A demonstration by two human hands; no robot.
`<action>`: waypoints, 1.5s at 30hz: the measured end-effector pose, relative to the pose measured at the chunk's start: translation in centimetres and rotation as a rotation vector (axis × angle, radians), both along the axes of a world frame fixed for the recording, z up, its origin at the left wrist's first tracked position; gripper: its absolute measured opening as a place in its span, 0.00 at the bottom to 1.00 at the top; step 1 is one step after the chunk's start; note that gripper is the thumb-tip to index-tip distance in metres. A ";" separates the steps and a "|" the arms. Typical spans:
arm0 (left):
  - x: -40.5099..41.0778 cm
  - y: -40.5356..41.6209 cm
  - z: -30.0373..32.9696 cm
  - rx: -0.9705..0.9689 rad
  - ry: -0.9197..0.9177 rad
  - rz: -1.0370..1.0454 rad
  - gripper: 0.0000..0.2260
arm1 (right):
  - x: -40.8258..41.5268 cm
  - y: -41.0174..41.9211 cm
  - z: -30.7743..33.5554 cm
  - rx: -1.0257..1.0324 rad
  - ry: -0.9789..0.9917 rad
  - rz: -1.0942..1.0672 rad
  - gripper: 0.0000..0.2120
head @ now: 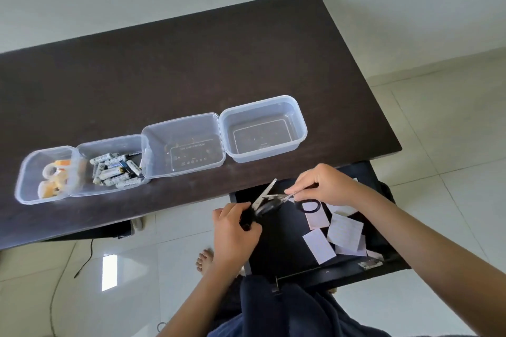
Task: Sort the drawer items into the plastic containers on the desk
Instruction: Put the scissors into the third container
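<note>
My left hand (pixel 235 230) grips the black handles of a pair of scissors (pixel 264 195), whose silver blades are spread and point up toward the desk. My right hand (pixel 325 186) pinches a smaller pair of scissors (pixel 306 204) with a black loop handle, its tips close to the first pair. Both hands are over the open dark drawer (pixel 284 249), which holds several pale paper cards (pixel 343 232). Several clear plastic containers stand in a row on the desk: one with tape rolls (pixel 48 175), one with batteries (pixel 115 168), and two empty ones (pixel 183 145) (pixel 262 128).
The dark desk (pixel 164 76) stretches back to a pale wall. A metal clip (pixel 369 264) lies at the drawer's front right corner. Below the desk are tiled floor, a black cable (pixel 87 257) and my bare foot (pixel 204 258).
</note>
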State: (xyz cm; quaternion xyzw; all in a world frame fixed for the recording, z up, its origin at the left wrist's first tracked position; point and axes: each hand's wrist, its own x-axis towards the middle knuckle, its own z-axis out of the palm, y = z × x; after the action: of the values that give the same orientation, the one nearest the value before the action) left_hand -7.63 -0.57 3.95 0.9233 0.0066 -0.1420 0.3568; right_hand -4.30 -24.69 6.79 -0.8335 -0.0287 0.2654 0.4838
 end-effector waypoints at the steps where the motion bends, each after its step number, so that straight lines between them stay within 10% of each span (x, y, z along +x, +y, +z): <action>1: 0.6 0.8 0.8 -0.007 -0.051 -0.004 0.18 | 0.2 0.4 0.9 0.007 -0.021 -0.013 0.10; 8: 7.4 7.5 5.8 -0.014 -0.327 -0.027 0.16 | 2.7 5.0 6.0 0.072 -0.135 -0.226 0.10; 20: 19.9 11.6 4.9 0.183 -0.088 -0.376 0.02 | 6.5 15.0 7.8 -0.139 -0.212 -0.432 0.10; 32: 19.8 18.6 5.6 0.073 -0.034 -0.519 0.54 | 12.4 20.3 6.3 -0.300 -0.148 -0.359 0.10; 45: 19.0 19.5 4.0 0.075 -0.074 -0.501 0.54 | 15.5 22.0 3.6 -0.406 -0.046 -0.112 0.13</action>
State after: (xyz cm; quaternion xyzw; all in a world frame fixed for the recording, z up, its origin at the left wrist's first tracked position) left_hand 11.40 18.88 7.92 0.9132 -0.2302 -0.1916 0.2761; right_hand 11.20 -2.71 10.44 -0.9200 0.0607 0.2193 0.3192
